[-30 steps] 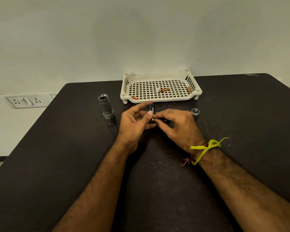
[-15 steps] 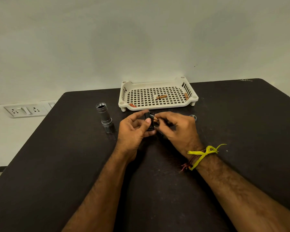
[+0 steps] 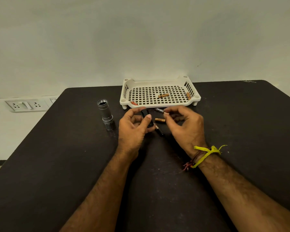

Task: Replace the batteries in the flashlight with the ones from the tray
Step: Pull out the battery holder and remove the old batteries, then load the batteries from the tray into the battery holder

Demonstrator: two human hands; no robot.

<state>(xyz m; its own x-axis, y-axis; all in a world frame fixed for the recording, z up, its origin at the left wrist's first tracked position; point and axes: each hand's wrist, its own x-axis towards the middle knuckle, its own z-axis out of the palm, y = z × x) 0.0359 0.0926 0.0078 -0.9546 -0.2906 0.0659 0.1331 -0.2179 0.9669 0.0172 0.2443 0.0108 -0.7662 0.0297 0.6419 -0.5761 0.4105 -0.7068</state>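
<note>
My left hand grips a black battery holder upright between thumb and fingers. My right hand pinches one black-and-copper battery at its copper end, just right of the holder. Two more batteries lie on the table between my hands: a copper one and a dark one. The silver flashlight body stands open end up, left of my left hand. The white slotted tray behind holds three batteries: one in the middle, one at the right wall, one at the front left corner.
The dark table ends at a wall behind the tray. A wall socket panel sits left of the table's far edge. A yellow thread is tied round my right wrist.
My hands have drawn apart. Batteries have left the holder: two now lie on the table and one is in my right fingers. The small cap is hidden behind my right hand.
</note>
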